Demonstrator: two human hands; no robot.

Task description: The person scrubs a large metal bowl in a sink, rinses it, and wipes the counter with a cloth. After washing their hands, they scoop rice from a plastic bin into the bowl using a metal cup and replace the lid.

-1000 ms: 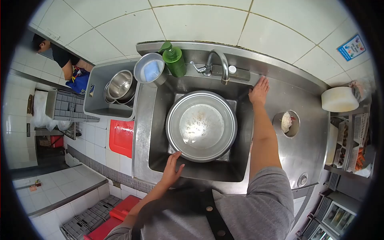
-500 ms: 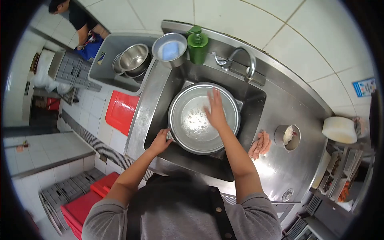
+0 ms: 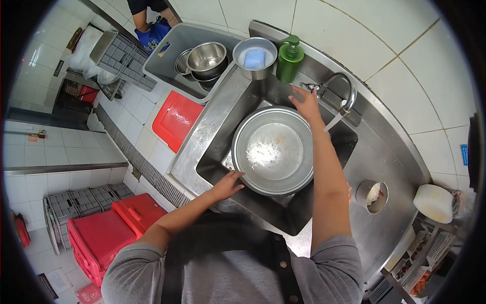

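A large round metal pot (image 3: pixel 276 152) sits in the steel sink (image 3: pixel 288 218). At its lower left rim is my left hand (image 3: pixel 226 185), fingers spread. My right hand (image 3: pixel 306 103) is beyond the pot's upper right rim, beside the faucet (image 3: pixel 347 93), with its fingers apart near the faucet lever. Water runs from the spout behind my right forearm. Left of the faucet stand a green pump bottle (image 3: pixel 290 60) and a metal bowl (image 3: pixel 243 71) holding a blue sponge (image 3: pixel 254 59).
A grey bin (image 3: pixel 157 76) with metal pots (image 3: pixel 206 60) stands at the sink's left, above a red lid (image 3: pixel 175 120). On the right counter is a metal container (image 3: pixel 364 197). Red boxes (image 3: pixel 98 233) stand lower left. A person (image 3: pixel 139 17) is at the upper left.
My right hand has moved from over the pot to the faucet lever, and water now runs from the spout. The view has shifted, and my left hand remains by the pot's rim.
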